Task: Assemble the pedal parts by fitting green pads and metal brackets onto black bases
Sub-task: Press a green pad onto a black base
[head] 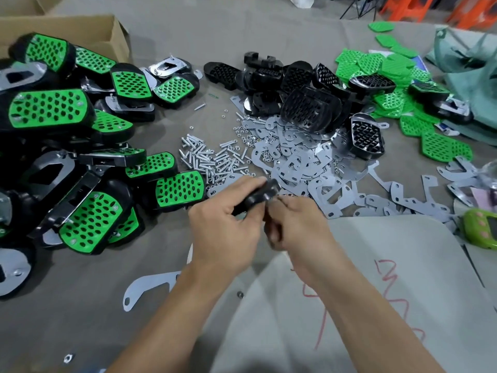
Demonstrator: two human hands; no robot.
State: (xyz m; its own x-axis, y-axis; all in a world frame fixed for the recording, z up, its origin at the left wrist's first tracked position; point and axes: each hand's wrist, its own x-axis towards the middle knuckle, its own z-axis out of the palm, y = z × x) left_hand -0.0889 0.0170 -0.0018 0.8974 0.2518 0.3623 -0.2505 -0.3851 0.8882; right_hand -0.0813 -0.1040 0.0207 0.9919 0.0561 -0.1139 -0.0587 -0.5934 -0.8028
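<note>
Black base (259, 196) is dead centre, gripped in the left hand (226, 227) — the right hand (298, 224) is curled right up against it, too blurry to tell if it's pinching anything. Screws (209, 160) sit at 12 o'clock, metal brackets (304, 157) at 1, green pads (387, 65) at 2 and finished pedals (48, 109) at 9 — all on the tabletop (107, 319).

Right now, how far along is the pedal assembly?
Done: a large pile of finished pedals with green pads sits at the left. In hand: the left hand holds a black base while the right hand works at it, too blurred to detail. Left: heaps of bare bases, loose green pads, metal brackets and screws lie across the table.
</note>
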